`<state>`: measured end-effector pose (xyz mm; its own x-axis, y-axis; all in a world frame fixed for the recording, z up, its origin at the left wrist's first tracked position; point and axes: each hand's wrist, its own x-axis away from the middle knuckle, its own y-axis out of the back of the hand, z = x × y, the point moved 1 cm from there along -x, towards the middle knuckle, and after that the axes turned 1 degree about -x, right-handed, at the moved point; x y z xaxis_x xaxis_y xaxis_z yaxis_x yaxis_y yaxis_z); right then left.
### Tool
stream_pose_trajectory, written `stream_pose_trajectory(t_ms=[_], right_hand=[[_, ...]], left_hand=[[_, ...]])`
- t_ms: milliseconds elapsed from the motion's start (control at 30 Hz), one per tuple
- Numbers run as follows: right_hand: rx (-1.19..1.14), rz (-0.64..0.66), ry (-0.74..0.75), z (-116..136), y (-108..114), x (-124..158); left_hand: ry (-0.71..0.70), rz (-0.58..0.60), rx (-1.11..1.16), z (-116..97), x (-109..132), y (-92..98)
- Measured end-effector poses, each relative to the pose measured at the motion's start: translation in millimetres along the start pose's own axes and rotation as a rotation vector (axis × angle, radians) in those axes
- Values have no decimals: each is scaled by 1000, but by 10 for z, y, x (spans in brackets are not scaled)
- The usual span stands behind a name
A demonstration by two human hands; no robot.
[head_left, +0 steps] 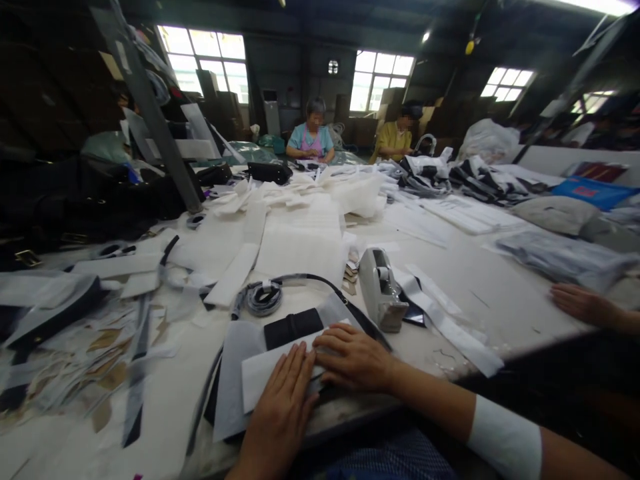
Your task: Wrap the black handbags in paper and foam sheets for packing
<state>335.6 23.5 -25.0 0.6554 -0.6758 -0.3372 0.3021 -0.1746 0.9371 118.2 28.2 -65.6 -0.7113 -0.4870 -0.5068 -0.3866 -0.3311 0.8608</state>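
My left hand [280, 403] lies flat, fingers stretched out, on a white foam sheet [255, 380] near the table's front edge. Beside it, my right hand [355, 357] rests on the same sheet with its fingers spread and slightly bent. Under the sheet is a black bag [293, 327], partly hidden, with thin white wrapping paper [235, 357] around it. Behind the bag sits a coiled strap [264, 300] wrapped in clear film. A dark strap [320, 279] curves from the coil toward the right. Neither hand grips anything.
Right of the bag stands a grey tape dispenser [381, 290], with white strips [450, 327] beside it. Foam sheets [305, 233] pile up in the middle. Paper scraps [107, 360] cover the left. Another person's hand [583, 303] is at right; two people [311, 137] work across the table.
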Motion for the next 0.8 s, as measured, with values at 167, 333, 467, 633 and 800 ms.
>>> stream_pose_trajectory(t_ms=[167,333,467,633,800], right_hand=[[99,-65,-94,221,-127,235],[163,31,-108,268,-174,320],[271,-9,-61,267,-265,243],[387,-112,67,205,-268,140],[330,-126,127,101,-115,66]], left_hand=[[-62,-38,-71,12,31,-2],[-80,-14,-106,13,0,23],[-79,22,-105,1,4,52],[-157,-35,-147,76,-8,-13],[-307,-132,-214,327,44,-234]])
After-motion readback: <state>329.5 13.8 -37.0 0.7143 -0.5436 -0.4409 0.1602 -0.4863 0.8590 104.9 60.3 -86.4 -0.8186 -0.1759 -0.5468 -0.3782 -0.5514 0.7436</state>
